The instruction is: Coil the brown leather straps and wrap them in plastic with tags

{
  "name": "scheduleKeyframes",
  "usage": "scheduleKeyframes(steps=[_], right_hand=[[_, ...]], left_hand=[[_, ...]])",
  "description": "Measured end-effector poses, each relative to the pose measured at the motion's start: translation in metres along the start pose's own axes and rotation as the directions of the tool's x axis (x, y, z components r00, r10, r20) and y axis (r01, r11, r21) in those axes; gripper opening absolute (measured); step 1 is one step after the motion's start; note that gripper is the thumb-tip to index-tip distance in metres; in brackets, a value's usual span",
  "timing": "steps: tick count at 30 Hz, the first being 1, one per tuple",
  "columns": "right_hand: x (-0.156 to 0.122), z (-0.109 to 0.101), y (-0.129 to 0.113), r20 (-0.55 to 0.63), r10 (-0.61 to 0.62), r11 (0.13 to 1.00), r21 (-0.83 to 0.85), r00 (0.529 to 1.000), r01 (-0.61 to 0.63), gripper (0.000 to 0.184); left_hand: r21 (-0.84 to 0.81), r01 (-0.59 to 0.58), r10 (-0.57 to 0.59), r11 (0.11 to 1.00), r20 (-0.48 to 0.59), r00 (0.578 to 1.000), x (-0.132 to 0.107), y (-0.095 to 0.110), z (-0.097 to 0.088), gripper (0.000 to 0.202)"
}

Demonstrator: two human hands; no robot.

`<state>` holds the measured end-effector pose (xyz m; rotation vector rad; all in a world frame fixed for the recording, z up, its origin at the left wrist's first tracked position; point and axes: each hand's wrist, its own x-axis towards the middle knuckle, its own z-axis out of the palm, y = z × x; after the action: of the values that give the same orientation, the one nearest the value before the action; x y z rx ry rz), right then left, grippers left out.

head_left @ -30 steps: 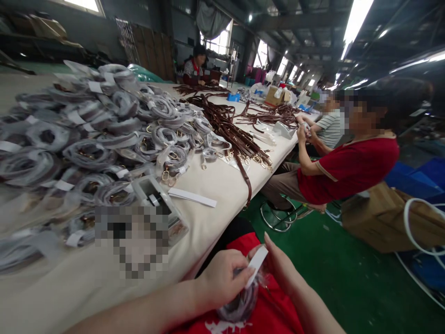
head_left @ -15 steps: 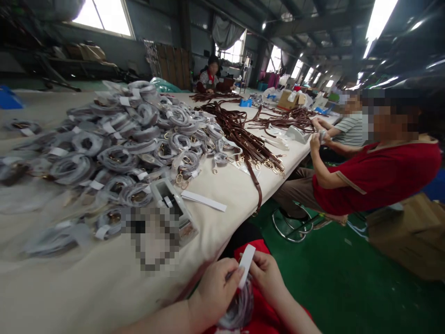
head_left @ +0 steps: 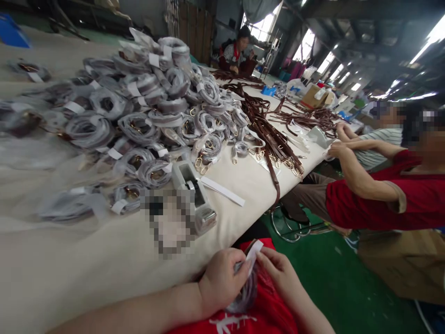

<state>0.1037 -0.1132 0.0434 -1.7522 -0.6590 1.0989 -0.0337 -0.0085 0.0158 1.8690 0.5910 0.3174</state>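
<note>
My left hand (head_left: 222, 278) is closed around a coiled strap in clear wrapping (head_left: 246, 297), low over my red clothing. A white paper strip (head_left: 254, 250) lies against the top of the coil, under my left thumb. Beside it, my right hand (head_left: 278, 268) pinches the strip's upper end between thumb and fingers. On the table edge just beyond stands a grey tape dispenser (head_left: 205, 204), and a flat white strip (head_left: 224, 191) lies to its right.
Many wrapped coils (head_left: 139, 125) are heaped across the cream-covered table (head_left: 114, 273). Loose brown straps with gold clasps (head_left: 267, 134) lie behind. A co-worker in red (head_left: 365, 199) sits at the right near a cardboard box (head_left: 399, 264); other people sit farther along.
The view has tilted down and turned left, so the table things appear shifted. The white strip, standing straight before, is now bent over at the coil with my right fingers at its end.
</note>
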Motion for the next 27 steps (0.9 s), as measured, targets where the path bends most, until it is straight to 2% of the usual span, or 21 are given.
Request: scheduleKeyframes(steps=[4, 9, 12, 16, 20, 27], right_hand=[[0.004, 0.006, -0.006, 0.001, -0.031, 0.991, -0.126, 1.000, 0.031, 0.043], [0.011, -0.001, -0.012, 0.104, 0.031, 0.999, -0.027, 0.994, -0.028, 0.037], [0.011, -0.009, -0.013, 0.170, 0.053, 0.999, -0.016, 0.984, -0.051, 0.036], [0.009, -0.020, -0.009, 0.254, 0.053, 0.998, -0.030, 0.966, -0.047, 0.034], [0.011, -0.023, -0.004, 0.259, 0.056, 0.997, -0.057, 0.964, -0.043, 0.034], [0.021, -0.018, -0.004, 0.342, 0.112, 0.993, -0.063, 0.933, -0.096, 0.036]], left_hand=[[-0.030, 0.048, -0.048, 0.998, -0.014, 0.999, -0.001, 0.002, -0.002, 0.021], [-0.076, 0.074, -0.080, 0.994, -0.072, 0.994, -0.008, 0.004, 0.000, 0.011], [-0.135, 0.036, -0.046, 0.990, -0.074, 0.996, -0.009, 0.005, 0.000, 0.019], [-0.166, -0.018, 0.015, 0.986, -0.019, 1.000, -0.010, 0.006, -0.001, 0.031], [-0.178, -0.078, 0.081, 0.981, 0.007, 0.997, -0.013, 0.007, -0.001, 0.031], [-0.131, -0.045, 0.053, 0.990, 0.059, 0.997, -0.015, 0.006, 0.002, 0.036]])
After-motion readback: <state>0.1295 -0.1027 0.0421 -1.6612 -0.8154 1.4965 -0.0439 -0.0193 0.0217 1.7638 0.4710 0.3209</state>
